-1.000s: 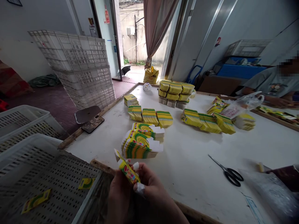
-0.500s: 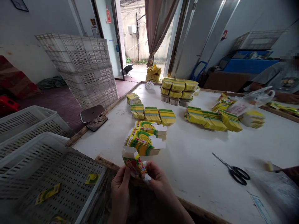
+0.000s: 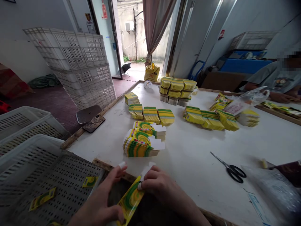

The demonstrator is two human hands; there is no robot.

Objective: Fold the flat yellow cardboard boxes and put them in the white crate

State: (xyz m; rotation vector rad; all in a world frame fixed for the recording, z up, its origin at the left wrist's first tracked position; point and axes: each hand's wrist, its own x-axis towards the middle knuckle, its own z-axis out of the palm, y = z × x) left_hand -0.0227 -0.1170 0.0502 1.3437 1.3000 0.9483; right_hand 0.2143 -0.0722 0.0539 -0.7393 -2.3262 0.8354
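Head view, near table (image 3: 199, 163) edge. Both hands hold one flat yellow-green carton blank (image 3: 130, 201), tilted, low in front of the person, over the dark gap betw. table and white crate (image 3: 47, 175). Left hand (image 3: 103, 204): thumb closed on the blank's lower end, forefinger stretched out toward the table edge, i.e. partly open. Right hand (image 3: 157, 185): fingers curled, pinching the blank's upper end. Vs. 0.5 s ago: the blank was then raised and part-opened betw. the fingertips, just under the fanned stack of blanks (image 3: 141, 146); it now lies lower, flattened, green swirl face up, and hands sit further apart. Scissors (image 3: 231, 169), phone (image 3: 93, 123), bundled rows (image 3: 152, 115) unchanged on table.
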